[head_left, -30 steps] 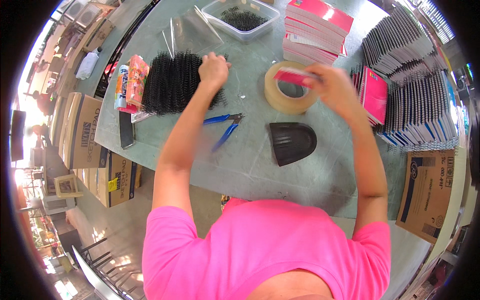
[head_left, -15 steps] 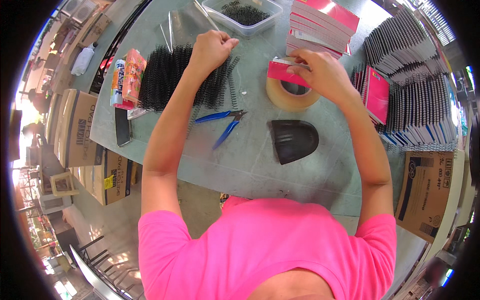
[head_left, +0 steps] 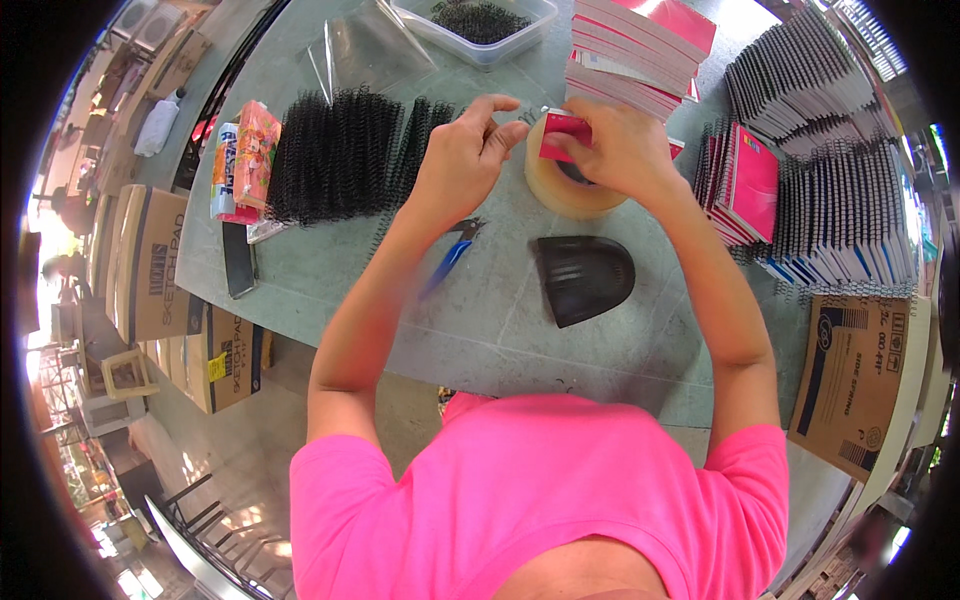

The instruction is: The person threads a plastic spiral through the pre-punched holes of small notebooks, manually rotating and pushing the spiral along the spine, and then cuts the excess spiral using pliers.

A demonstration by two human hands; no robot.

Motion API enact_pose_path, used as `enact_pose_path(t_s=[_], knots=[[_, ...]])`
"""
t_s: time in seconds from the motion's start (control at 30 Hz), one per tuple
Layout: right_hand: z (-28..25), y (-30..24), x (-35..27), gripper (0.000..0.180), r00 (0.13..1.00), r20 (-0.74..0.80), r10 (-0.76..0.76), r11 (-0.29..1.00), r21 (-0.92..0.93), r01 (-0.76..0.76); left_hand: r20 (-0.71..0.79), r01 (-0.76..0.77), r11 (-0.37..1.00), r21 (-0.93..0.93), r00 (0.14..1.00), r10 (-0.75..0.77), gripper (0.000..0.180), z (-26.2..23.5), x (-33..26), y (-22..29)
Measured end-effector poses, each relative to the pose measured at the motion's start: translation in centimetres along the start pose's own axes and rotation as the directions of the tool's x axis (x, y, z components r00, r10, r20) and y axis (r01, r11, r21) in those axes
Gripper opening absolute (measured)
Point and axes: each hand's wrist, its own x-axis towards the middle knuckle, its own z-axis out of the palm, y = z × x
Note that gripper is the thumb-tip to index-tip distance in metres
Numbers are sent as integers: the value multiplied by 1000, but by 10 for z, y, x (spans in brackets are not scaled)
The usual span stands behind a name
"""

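Observation:
My right hand is closed on a small notebook with a red-pink cover, held over a wide roll of clear tape. Facing it from the left, my left hand has its index finger and thumb apart, with nothing visible between them. Beside that hand lie rows of black spiral binding coils. Blue-handled cutters rest under my left wrist, partly hidden by the forearm. A black, rounded plastic piece lies on the table in front of the tape.
Stacks of pink-edged booklets stand at the back, and spiral-bound notebooks fill the right side. A clear tub of coils and a clear plastic sheet sit at the back. Colourful packets and a dark phone-like slab lie left.
My left hand has moved right and nearer, from above the coils toward the notebook, and its fingers have parted. The right hand still holds the notebook, now tilted differently and shifted slightly left.

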Motion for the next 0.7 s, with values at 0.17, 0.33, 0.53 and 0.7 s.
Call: enact_pose_path(t_s=[0.17, 0.33, 0.53, 0.7], knots=[[5, -8, 3, 30, 994, -54, 96, 993, -66, -99, -102, -151, 987, -54, 984, 145, 23, 11, -6, 7], [10, -2, -1, 21, 996, -79, 48, 999, -6, -49, -92, -139, 987, 80, 985, 146, 22, 17, -2, 5], [11, 1, -6, 16, 988, -140, -59, 994, 81, 70, -160, -119, 992, 42, 979, 124, 26, 18, 11, 6], [9, 11, -7, 17, 986, -141, -86, 980, 169, 109, 158, -149, 949, 279, 982, 108, 26, -13, 20, -1]])
